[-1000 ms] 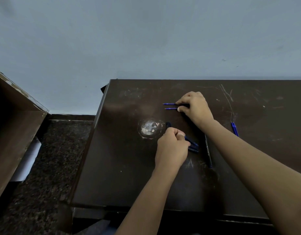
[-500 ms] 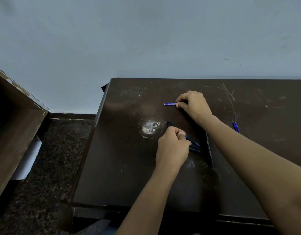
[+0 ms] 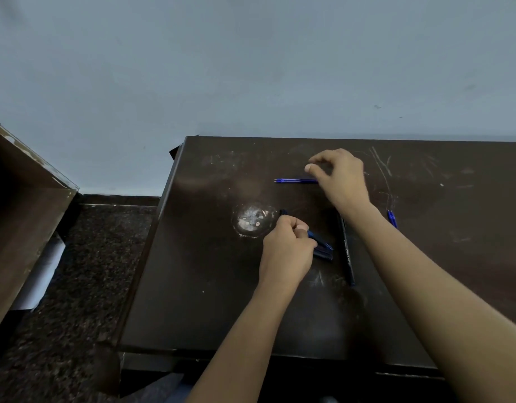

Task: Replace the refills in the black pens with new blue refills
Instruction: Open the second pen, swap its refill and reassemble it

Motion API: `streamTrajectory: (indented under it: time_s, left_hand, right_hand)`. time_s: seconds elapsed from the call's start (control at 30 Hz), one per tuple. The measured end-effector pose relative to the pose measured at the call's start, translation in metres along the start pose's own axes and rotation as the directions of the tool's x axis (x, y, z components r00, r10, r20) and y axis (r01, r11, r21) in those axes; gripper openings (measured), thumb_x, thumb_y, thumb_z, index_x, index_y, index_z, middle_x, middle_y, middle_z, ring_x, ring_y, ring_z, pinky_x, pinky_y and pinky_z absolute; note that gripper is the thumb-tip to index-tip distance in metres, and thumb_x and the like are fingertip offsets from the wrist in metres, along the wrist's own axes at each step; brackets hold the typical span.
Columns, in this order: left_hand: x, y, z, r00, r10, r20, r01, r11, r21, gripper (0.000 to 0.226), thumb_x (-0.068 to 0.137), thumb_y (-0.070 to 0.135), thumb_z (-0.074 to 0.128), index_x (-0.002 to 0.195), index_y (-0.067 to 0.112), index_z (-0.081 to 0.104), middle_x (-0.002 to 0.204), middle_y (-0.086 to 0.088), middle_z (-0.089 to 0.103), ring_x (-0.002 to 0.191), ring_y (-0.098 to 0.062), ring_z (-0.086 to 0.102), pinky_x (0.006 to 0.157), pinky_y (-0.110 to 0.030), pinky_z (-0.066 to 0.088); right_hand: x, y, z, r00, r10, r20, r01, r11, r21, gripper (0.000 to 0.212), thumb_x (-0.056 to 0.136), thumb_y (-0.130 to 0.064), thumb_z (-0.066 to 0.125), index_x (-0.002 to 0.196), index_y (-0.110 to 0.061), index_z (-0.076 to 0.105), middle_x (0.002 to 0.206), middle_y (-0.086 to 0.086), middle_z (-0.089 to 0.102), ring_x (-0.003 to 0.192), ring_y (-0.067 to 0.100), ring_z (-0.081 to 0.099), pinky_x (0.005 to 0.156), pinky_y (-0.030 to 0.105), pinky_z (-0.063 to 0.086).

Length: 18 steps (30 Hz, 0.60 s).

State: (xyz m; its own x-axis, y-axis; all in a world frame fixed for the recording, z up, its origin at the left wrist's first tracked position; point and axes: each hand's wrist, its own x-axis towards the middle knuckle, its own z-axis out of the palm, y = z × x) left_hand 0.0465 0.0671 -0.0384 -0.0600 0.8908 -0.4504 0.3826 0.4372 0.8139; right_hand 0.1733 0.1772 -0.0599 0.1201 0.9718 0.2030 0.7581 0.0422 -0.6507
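Observation:
On the dark brown table [image 3: 210,301], my left hand [image 3: 285,251] is closed around a black pen [image 3: 283,212]. One end of the pen pokes out past the knuckles, and dark blue parts [image 3: 322,248] show at the other side of the fist. My right hand [image 3: 339,177] hovers with curled, parted fingers just above a blue refill [image 3: 294,180] lying flat on the table. I see nothing in its fingers. Another black pen [image 3: 347,253] lies between my forearms. More blue refills [image 3: 392,219] lie to the right, partly hidden by my right forearm.
A worn whitish patch [image 3: 252,221] marks the table left of my left hand. The table's left edge drops to a speckled dark floor [image 3: 85,271]. A brown wooden panel [image 3: 24,216] leans at the far left. A pale wall [image 3: 251,68] backs the table.
My right hand has lifted off the blue refills and its fingers have spread. Two refill tips showed one second ago; one refill shows now. My left hand keeps its grip on the pen.

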Motion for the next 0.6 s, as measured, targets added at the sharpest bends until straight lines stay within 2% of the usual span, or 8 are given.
streamTrajectory:
  time_s: [0.07,0.17,0.23,0.3,0.33,0.4,0.5,0.6]
  left_hand:
    - [0.000,0.000,0.000,1.000,0.010,-0.014,-0.010,1.000,0.015,0.014,0.094,0.025,0.046,0.083,0.034,0.049,0.095,0.004,0.069,0.059,-0.001,0.052,0.046,-0.014,0.032]
    - [0.005,-0.003,-0.004,1.000,0.008,-0.010,-0.008,1.000,0.026,0.012,0.095,0.023,0.043,0.091,0.031,0.050,0.100,0.004,0.069,0.059,-0.002,0.050,0.044,-0.013,0.032]
    - [0.010,-0.003,-0.009,1.000,0.000,-0.008,0.000,0.999,0.035,0.011,0.096,0.022,0.042,0.098,0.027,0.050,0.100,0.006,0.068,0.063,-0.001,0.051,0.044,-0.011,0.032]
    - [0.012,-0.004,-0.008,1.000,0.006,-0.021,-0.005,1.000,0.029,0.011,0.097,0.019,0.042,0.099,0.024,0.051,0.088,0.013,0.064,0.065,0.002,0.050,0.044,-0.010,0.031]
    - [0.013,-0.005,-0.011,1.000,0.011,-0.028,-0.010,0.999,0.036,0.010,0.096,0.018,0.044,0.099,0.023,0.052,0.082,0.015,0.060,0.066,0.002,0.050,0.046,-0.011,0.031]
    - [0.000,0.006,0.008,0.999,0.027,0.031,-0.029,0.998,0.063,0.008,0.095,0.018,0.047,0.098,0.022,0.053,0.078,0.016,0.055,0.066,0.001,0.051,0.050,-0.015,0.032]
    - [0.000,0.004,0.005,0.999,0.039,0.018,-0.040,0.998,0.041,0.010,0.095,0.019,0.045,0.097,0.024,0.054,0.085,0.013,0.062,0.068,-0.001,0.053,0.053,-0.018,0.033]
    - [0.005,0.000,0.000,0.999,0.052,-0.004,-0.052,0.998,0.026,0.013,0.096,0.019,0.043,0.093,0.027,0.052,0.084,0.013,0.065,0.064,-0.003,0.053,0.053,-0.019,0.035]
  right_hand:
    - [-0.014,0.005,-0.020,0.994,0.103,-0.042,-0.102,0.994,0.030,0.017,0.084,-0.030,0.064,0.093,-0.018,0.072,0.098,0.001,0.070,0.094,0.015,0.062,0.084,0.028,0.045]
    - [-0.037,0.026,-0.047,0.957,0.291,-0.002,-0.291,0.957,-0.008,0.003,0.079,-0.022,0.069,0.081,-0.020,0.070,0.088,0.003,0.071,0.085,0.018,0.063,0.080,0.025,0.045]
    - [-0.050,0.035,-0.057,0.901,0.428,0.065,-0.424,0.903,-0.076,0.003,0.076,-0.020,0.071,0.079,-0.020,0.070,0.088,0.007,0.071,0.083,0.020,0.062,0.078,0.028,0.046]
    - [-0.063,0.036,-0.067,0.838,0.527,0.138,-0.508,0.848,-0.152,0.006,0.075,-0.021,0.073,0.075,-0.020,0.067,0.090,0.010,0.068,0.082,0.024,0.059,0.073,0.031,0.045]
    - [-0.068,0.036,-0.068,0.816,0.558,0.152,-0.533,0.827,-0.176,0.010,0.075,-0.021,0.073,0.071,-0.022,0.063,0.089,0.011,0.066,0.082,0.026,0.058,0.071,0.033,0.044]
    - [-0.095,0.043,-0.101,0.782,0.617,0.084,-0.590,0.777,-0.220,0.015,0.074,-0.020,0.073,0.067,-0.022,0.060,0.089,0.013,0.066,0.084,0.030,0.061,0.070,0.035,0.047]
    - [-0.111,0.049,-0.095,0.783,0.615,0.090,-0.583,0.777,-0.237,0.010,0.076,-0.020,0.072,0.080,-0.013,0.065,0.094,0.016,0.066,0.090,0.034,0.062,0.080,0.043,0.053]
    - [-0.110,0.047,-0.088,0.783,0.617,0.073,-0.585,0.772,-0.246,0.018,0.079,-0.023,0.071,0.086,-0.008,0.064,0.095,0.018,0.065,0.087,0.036,0.063,0.079,0.047,0.054]
